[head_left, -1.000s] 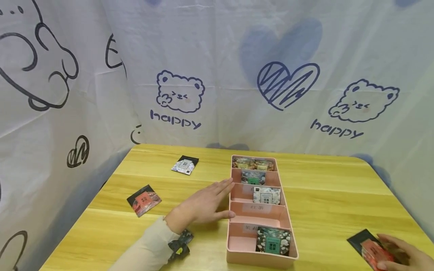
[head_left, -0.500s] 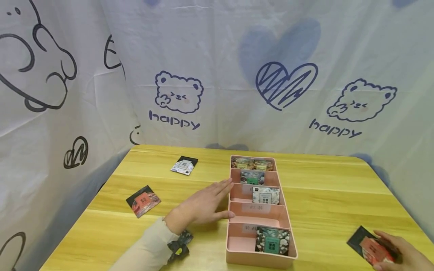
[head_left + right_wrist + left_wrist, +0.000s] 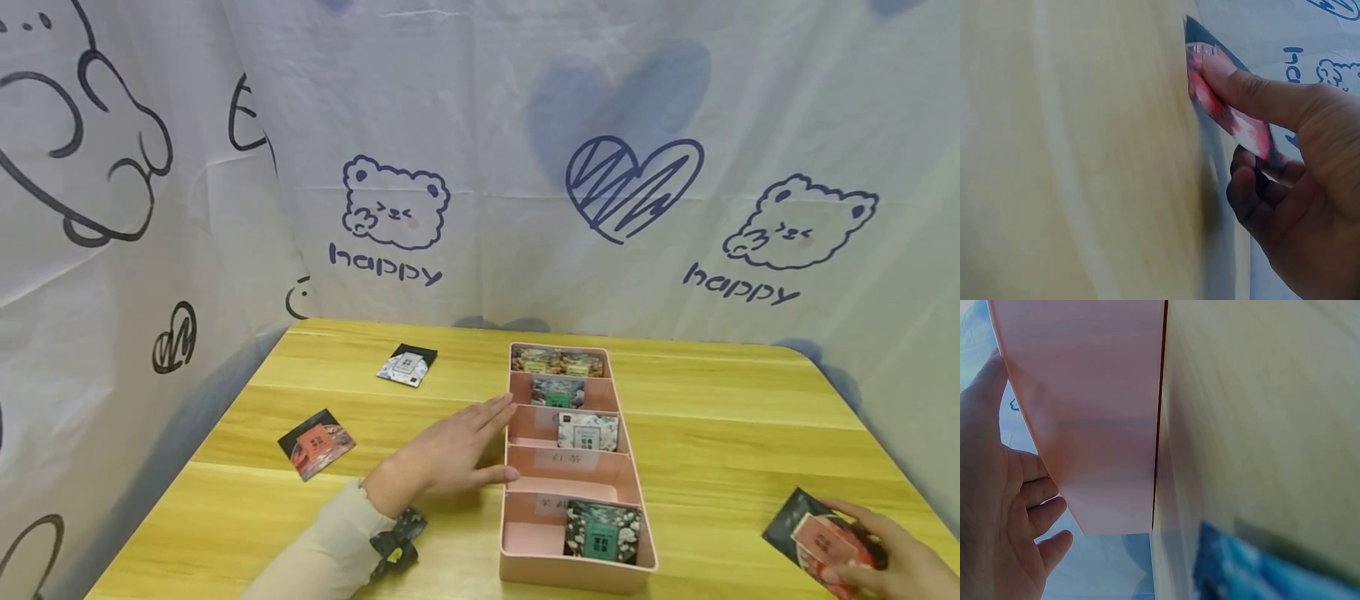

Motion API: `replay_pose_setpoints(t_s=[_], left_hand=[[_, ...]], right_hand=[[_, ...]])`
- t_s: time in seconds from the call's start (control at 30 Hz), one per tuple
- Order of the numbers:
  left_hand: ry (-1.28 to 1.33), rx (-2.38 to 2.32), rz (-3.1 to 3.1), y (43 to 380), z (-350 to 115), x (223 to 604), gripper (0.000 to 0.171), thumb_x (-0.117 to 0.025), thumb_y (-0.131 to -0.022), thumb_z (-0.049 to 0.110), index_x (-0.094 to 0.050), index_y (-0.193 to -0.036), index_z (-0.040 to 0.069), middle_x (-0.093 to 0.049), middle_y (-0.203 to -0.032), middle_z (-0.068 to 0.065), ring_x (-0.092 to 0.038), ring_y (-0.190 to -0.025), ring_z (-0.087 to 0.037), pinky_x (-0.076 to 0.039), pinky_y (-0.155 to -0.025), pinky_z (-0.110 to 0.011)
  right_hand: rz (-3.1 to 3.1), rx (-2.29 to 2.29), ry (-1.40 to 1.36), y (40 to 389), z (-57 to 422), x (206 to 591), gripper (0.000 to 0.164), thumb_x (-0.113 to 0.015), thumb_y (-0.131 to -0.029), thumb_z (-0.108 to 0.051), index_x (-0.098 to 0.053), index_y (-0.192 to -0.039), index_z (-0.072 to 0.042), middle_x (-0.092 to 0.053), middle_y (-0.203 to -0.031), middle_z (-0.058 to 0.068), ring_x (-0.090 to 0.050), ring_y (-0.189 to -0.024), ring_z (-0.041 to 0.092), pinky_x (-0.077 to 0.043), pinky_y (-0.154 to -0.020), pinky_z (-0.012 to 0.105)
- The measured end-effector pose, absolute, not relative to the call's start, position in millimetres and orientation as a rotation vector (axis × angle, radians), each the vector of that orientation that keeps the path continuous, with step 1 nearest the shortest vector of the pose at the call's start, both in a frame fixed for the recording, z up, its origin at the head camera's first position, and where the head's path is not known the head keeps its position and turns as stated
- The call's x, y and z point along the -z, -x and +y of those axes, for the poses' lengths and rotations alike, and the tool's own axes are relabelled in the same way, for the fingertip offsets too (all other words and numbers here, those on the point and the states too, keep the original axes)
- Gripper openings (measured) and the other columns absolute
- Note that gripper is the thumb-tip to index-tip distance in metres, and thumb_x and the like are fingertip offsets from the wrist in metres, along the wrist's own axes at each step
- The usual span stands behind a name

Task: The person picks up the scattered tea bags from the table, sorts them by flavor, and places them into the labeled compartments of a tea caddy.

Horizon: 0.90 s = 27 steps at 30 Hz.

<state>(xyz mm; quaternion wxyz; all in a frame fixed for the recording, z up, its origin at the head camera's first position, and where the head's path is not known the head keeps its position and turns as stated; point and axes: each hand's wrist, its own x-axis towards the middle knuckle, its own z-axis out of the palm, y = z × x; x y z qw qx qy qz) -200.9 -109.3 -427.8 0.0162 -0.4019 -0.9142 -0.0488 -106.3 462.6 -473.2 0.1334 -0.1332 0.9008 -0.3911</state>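
Note:
My right hand [image 3: 892, 550] pinches a red and black tea sachet [image 3: 821, 540] between thumb and fingers at the right of the table. In the right wrist view, the tilted sachet [image 3: 1244, 128] is held just off the wood. My left hand [image 3: 457, 454] has its fingers extended and touches the left rim of a pink divided box [image 3: 577, 575]. The left wrist view shows the box's side wall [image 3: 1091, 381] beside that hand [image 3: 997, 506]. Inside the box stand a green-labelled sachet [image 3: 602, 533] in the front compartment, a white sachet [image 3: 588, 433] and several others farther back.
On the left of the table [image 3: 225, 508] lie a red and black sachet [image 3: 317, 444] and a white and black sachet [image 3: 407, 365]. A dark sachet [image 3: 397, 546] is partly hidden by my left sleeve. A printed white cloth [image 3: 487, 167] hangs behind.
My right hand has closed its grip on the red sachet and lifted it slightly off the table, moving a little up and left. My left hand and the box stay put.

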Motion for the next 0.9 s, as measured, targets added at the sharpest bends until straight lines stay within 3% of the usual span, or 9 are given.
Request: replay_pose_setpoints(t_s=[0.07, 0.13, 0.23, 0.33, 0.43, 0.53, 0.67, 0.77, 0.9], left_hand=[[1.252, 0.147, -2.845, 201, -109, 428, 0.096, -0.02, -0.092, 0.076, -0.011, -0.157, 0.006, -0.006, -0.163, -0.011, -0.013, -0.148, -0.026, -0.016, -0.119, -0.04], [1.252, 0.146, -2.846, 201, -109, 428, 0.096, -0.02, -0.092, 0.076, -0.011, -0.157, 0.006, -0.006, -0.163, -0.011, -0.013, -0.148, -0.026, -0.016, -0.12, -0.04], [1.252, 0.144, -2.845, 201, -109, 427, 0.096, -0.019, -0.092, 0.076, -0.011, -0.157, 0.005, -0.006, -0.163, -0.011, -0.012, -0.148, -0.026, -0.018, -0.119, -0.041], [1.253, 0.139, -2.848, 201, -108, 427, 0.096, -0.019, -0.092, 0.076, -0.011, -0.157, 0.005, -0.005, -0.163, -0.011, -0.01, -0.148, -0.025, -0.017, -0.12, -0.041], [1.252, 0.139, -2.85, 201, -109, 427, 0.096, -0.018, -0.092, 0.076, -0.011, -0.157, 0.005, -0.005, -0.163, -0.011, -0.01, -0.148, -0.025, -0.017, -0.12, -0.042], [1.252, 0.148, -2.846, 201, -109, 427, 0.096, -0.019, -0.092, 0.076, -0.011, -0.157, 0.005, -0.005, -0.163, -0.011, -0.011, -0.148, -0.025, -0.017, -0.12, -0.042], [1.252, 0.15, -2.839, 201, -109, 427, 0.096, -0.019, -0.092, 0.076, -0.012, -0.157, 0.005, -0.006, -0.163, -0.011, -0.012, -0.148, -0.025, -0.017, -0.12, -0.042], [1.249, 0.147, -2.839, 201, -108, 427, 0.096, -0.019, -0.092, 0.076, -0.012, -0.157, 0.005, -0.006, -0.163, -0.01, -0.011, -0.148, -0.024, -0.017, -0.12, -0.041], [1.25, 0.141, -2.84, 201, -108, 427, 0.096, -0.019, -0.092, 0.076, -0.012, -0.157, 0.005, -0.006, -0.163, -0.01, -0.011, -0.148, -0.024, -0.017, -0.12, -0.041]], right_hand=[[2.622, 1.108, 0.183, 103, 458, 470, 0.086, -0.072, -0.09, -0.019, -0.01, -0.12, -0.072, -0.061, -0.103, 0.02, -0.063, -0.077, 0.012, -0.055, -0.059, 0.032], [2.664, 1.071, 0.074, 101, 453, 468, 0.093, -0.073, -0.089, -0.021, -0.006, -0.138, -0.062, -0.059, -0.111, 0.026, -0.062, -0.081, 0.015, -0.056, -0.062, 0.033], [2.732, 1.02, 0.037, 103, 448, 464, 0.096, -0.072, -0.089, -0.018, -0.006, -0.158, -0.028, -0.057, -0.117, 0.031, -0.063, -0.086, 0.017, -0.056, -0.066, 0.032], [2.8, 0.977, 0.1, 106, 443, 460, 0.088, -0.071, -0.09, -0.015, -0.012, -0.153, 0.004, -0.051, -0.122, 0.037, -0.064, -0.092, 0.028, -0.057, -0.069, 0.035], [2.818, 0.985, 0.128, 109, 437, 454, 0.082, -0.067, -0.094, -0.02, -0.016, -0.15, 0.008, -0.039, -0.131, 0.042, -0.063, -0.096, 0.04, -0.058, -0.071, 0.041], [2.799, 1.05, 0.126, 112, 431, 448, 0.078, -0.064, -0.096, -0.02, -0.016, -0.151, 0.008, -0.029, -0.138, 0.043, -0.066, -0.094, 0.031, -0.058, -0.069, 0.04], [2.781, 1.099, 0.088, 115, 424, 441, 0.074, -0.062, -0.097, -0.02, -0.018, -0.15, 0.007, -0.057, -0.115, 0.028, -0.064, -0.076, 0.013, -0.053, -0.06, 0.031], [2.823, 1.074, 0.095, 118, 417, 436, 0.065, -0.059, -0.099, -0.019, -0.024, -0.147, 0.009, -0.066, -0.089, 0.009, -0.06, -0.068, 0.015, -0.05, -0.057, 0.031], [2.891, 1.007, 0.089, 124, 408, 429, 0.057, -0.056, -0.102, -0.024, -0.035, -0.139, 0.013, -0.068, -0.092, 0.006, -0.062, -0.07, 0.011, -0.053, -0.059, 0.029]])
